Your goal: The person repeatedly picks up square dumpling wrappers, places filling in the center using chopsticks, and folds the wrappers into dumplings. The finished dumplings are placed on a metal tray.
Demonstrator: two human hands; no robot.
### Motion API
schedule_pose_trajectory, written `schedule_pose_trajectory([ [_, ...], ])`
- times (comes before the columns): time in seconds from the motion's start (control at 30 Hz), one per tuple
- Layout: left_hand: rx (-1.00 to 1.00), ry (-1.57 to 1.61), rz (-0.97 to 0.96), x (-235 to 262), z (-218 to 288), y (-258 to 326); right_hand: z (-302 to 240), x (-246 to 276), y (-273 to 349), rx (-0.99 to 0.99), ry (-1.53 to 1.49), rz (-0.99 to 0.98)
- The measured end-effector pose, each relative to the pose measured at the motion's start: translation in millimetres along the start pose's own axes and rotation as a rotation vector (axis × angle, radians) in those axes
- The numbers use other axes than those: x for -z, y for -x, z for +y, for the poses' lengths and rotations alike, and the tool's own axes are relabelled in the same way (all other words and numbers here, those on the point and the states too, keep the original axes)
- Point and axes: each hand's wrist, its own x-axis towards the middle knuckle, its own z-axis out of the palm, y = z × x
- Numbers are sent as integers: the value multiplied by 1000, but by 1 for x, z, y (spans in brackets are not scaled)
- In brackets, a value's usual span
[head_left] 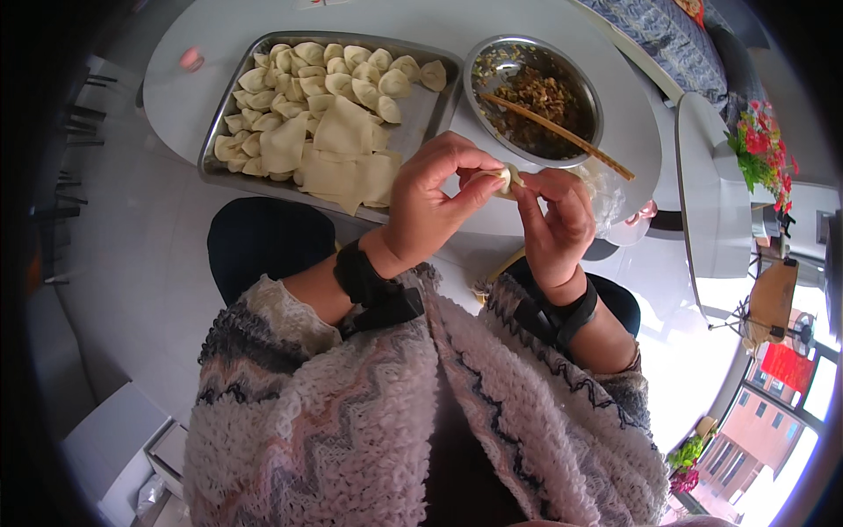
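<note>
Dumpling (504, 179) pinched btwn left hand (428, 204) & right hand (553, 224), above metal tray (420, 123).

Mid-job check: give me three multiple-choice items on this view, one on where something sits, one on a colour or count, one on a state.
1. Where do the chopsticks rest?
A. Across the metal bowl of filling
B. On the floor
C. On the stack of wrappers

2. What colour are the wrist straps?
A. Red
B. Black
C. White

3. What state is the dumpling between the hands in?
A. Lying flat and open on the tray
B. Floating in water
C. Pinched between the fingers of both hands

Answers:
1 A, the chopsticks lie over the bowl's rim with one end in the dark filling.
2 B, both wrists carry black bands.
3 C, the left hand and right hand meet on it above the table edge, near the metal tray of folded dumplings and square wrappers.
</note>
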Motion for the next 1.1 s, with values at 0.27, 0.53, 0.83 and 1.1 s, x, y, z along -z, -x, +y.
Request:
schedule_pose_trajectory([
  [0.27, -244, -408, -127, 2, -3, -5, 4, -2, 0, -319, -264, 7],
  [0.53, -324, -552, -280, 7, -10, -9, 4, -2, -5, -302, -175, -50],
  [0.83, -296, -556, -365, 8, -10, -10, 11, -5, -1, -448, -229, -85],
  [1.1, -147, -505, -359, 7, -15, -6, 13, -5, 0, -259, -192, -180],
])
